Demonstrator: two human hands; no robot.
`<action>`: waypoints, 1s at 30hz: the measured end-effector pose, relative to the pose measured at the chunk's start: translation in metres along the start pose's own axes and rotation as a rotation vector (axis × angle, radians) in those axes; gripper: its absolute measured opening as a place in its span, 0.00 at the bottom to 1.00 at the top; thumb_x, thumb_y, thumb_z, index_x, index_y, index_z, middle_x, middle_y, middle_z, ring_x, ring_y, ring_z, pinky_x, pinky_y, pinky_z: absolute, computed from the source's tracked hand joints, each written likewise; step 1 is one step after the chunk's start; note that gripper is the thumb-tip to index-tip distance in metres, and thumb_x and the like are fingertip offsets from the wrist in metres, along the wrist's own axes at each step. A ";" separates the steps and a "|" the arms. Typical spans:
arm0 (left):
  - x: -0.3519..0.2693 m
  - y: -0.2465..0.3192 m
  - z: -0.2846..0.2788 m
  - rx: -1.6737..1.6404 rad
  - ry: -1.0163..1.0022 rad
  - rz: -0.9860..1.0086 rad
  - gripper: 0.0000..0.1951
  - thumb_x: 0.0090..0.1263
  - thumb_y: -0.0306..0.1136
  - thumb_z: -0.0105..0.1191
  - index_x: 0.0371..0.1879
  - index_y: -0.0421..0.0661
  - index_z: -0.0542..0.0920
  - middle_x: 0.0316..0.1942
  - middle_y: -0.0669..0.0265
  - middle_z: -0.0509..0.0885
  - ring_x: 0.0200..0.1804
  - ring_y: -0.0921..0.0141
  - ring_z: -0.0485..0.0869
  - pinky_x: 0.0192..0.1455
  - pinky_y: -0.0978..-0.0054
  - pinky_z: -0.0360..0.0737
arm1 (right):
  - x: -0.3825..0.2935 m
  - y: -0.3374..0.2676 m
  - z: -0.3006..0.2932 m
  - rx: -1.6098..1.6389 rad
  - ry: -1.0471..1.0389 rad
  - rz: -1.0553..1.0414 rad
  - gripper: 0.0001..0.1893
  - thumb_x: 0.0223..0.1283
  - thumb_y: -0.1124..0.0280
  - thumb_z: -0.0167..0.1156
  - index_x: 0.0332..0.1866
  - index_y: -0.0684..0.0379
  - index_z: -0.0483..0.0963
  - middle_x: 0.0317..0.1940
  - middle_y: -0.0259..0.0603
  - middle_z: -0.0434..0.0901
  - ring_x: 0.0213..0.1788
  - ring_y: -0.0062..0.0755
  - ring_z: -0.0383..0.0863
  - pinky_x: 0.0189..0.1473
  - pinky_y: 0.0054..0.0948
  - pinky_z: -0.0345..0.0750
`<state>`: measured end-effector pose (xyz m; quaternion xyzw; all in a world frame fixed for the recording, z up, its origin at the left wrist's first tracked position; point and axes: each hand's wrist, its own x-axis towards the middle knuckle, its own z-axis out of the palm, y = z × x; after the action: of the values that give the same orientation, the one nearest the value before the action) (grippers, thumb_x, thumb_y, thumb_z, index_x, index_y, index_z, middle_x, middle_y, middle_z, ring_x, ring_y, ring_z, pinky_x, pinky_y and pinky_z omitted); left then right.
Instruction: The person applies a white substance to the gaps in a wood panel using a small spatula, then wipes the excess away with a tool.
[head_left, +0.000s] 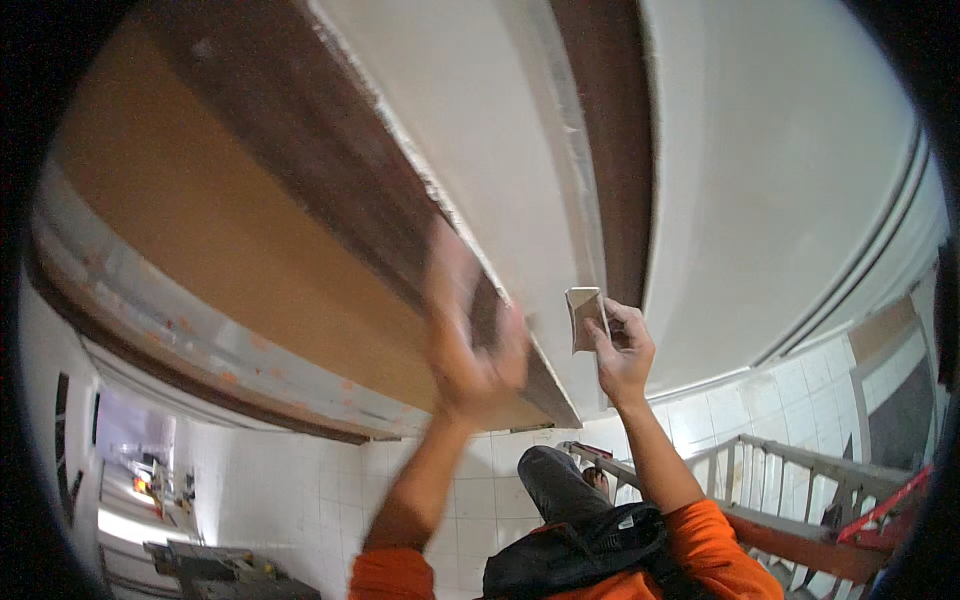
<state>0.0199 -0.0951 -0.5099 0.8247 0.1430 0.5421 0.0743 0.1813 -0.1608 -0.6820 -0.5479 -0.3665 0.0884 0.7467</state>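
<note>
My right hand (626, 345) holds a folded piece of sandpaper (585, 319) between thumb and fingers, in front of a white panel (510, 165). Blurred by motion, my left hand (476, 337) is at the rough white edge (427, 180) where the white panel meets a dark brown wooden board (337, 150); its fingers are apart and I see nothing in it. Right of the white panel runs another dark brown strip (619, 150). White dust coats the fingers of both hands.
An orange-brown panel (247, 232) lies beyond the dark board. A ladder (810, 465) with a red part stands at lower right. White tiles (480, 472) cover the floor below me. At lower left is a dark bench-like object (225, 570) with things on it.
</note>
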 end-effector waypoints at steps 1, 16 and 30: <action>-0.041 0.008 0.003 0.018 -0.091 -0.113 0.36 0.74 0.30 0.58 0.78 0.33 0.58 0.79 0.37 0.58 0.79 0.45 0.64 0.79 0.52 0.62 | -0.009 -0.002 0.002 0.005 0.016 0.005 0.21 0.57 0.83 0.71 0.57 0.63 0.81 0.45 0.42 0.83 0.42 0.27 0.83 0.45 0.25 0.80; -0.252 0.003 0.050 -0.889 0.077 -1.490 0.29 0.85 0.47 0.48 0.77 0.44 0.64 0.71 0.57 0.76 0.65 0.68 0.77 0.67 0.70 0.75 | -0.124 -0.019 0.002 0.087 -0.521 0.538 0.14 0.70 0.74 0.66 0.56 0.68 0.84 0.42 0.40 0.89 0.43 0.22 0.86 0.46 0.25 0.84; -0.280 -0.009 0.020 -0.952 0.187 -1.496 0.31 0.81 0.41 0.55 0.80 0.50 0.61 0.59 0.57 0.82 0.54 0.66 0.82 0.58 0.65 0.79 | -0.100 0.038 -0.053 0.307 -0.153 0.775 0.14 0.73 0.69 0.63 0.57 0.66 0.81 0.42 0.39 0.87 0.37 0.27 0.86 0.40 0.30 0.85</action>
<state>-0.0675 -0.1748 -0.7645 0.3497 0.4089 0.4188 0.7315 0.1545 -0.2397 -0.7677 -0.5193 -0.1703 0.4565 0.7021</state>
